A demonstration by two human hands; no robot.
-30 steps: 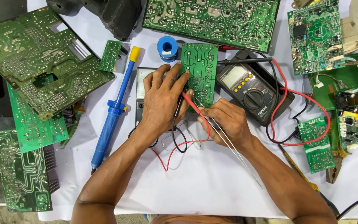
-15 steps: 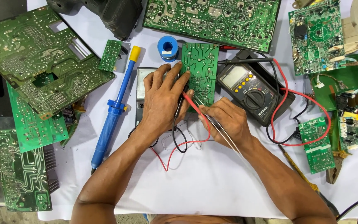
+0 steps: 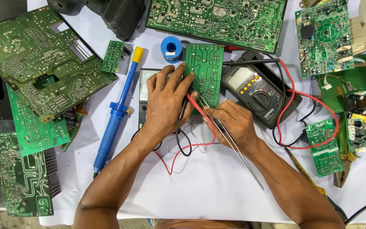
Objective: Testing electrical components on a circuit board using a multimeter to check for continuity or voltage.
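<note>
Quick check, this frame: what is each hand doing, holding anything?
Left hand: fingers spread on the small green circuit board, pinching the red probe.
Right hand: closed on long metal tweezers, tips at the board.

This is an electronics repair workshop, seen at its bench. A white sheet (image 3: 217, 186) covers the worktop, and green circuit boards crowd it on every side of the hands: a large circuit board (image 3: 217, 19) beyond the fingertips, a stack of boards (image 3: 34, 72) well out past the left hand (image 3: 166, 104), and smaller ones (image 3: 325, 146) out past the right hand (image 3: 229, 123). A black digital multimeter (image 3: 255, 95) lies just beside the right hand, its red and black leads looping over the sheet. A blue desoldering pump (image 3: 115, 114) lies near the left hand, and a blue solder spool (image 3: 171, 48) sits just beyond its fingers.
</note>
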